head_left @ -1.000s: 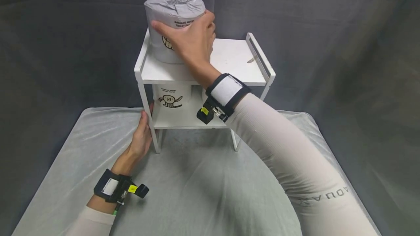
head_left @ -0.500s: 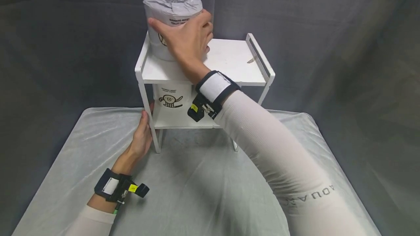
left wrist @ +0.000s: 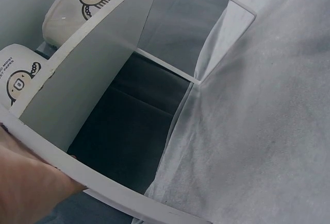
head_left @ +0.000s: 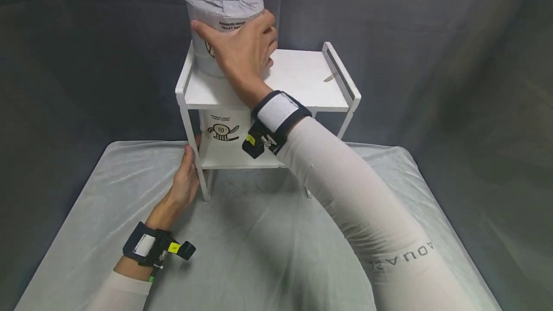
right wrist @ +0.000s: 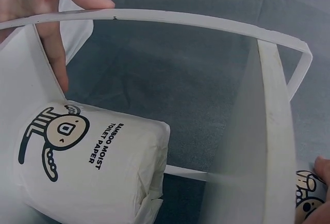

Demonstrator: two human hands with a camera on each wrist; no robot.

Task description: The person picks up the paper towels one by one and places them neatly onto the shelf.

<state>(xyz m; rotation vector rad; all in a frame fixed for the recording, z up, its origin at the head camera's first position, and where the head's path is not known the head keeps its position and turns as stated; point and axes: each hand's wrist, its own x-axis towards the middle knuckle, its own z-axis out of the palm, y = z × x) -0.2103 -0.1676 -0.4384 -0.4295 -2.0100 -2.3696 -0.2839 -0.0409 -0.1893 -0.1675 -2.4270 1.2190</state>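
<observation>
My right hand (head_left: 244, 54) grips a wrapped toilet roll (head_left: 224, 6), thumb on its front left and fingers round its right. This roll stands upright at the left end of the top board of a white two-tier shelf (head_left: 298, 80). My left hand (head_left: 183, 184) holds the shelf's front left leg (head_left: 190, 133), with the thumb in front and fingers partly hidden behind. Below, another toilet roll (head_left: 222, 133) stands on the lower board. The left wrist view shows two rolls there, one toilet roll (left wrist: 77, 13) beside another toilet roll (left wrist: 18, 77).
A pale grey cloth (head_left: 268, 253) covers the table under the shelf. Dark grey fabric (head_left: 414, 61) hangs behind and at the sides. The top board has a raised rail (head_left: 341, 73) at its right end.
My right hand and the top toilet roll have shifted slightly left and back along the top board. The left hand keeps its hold on the leg.
</observation>
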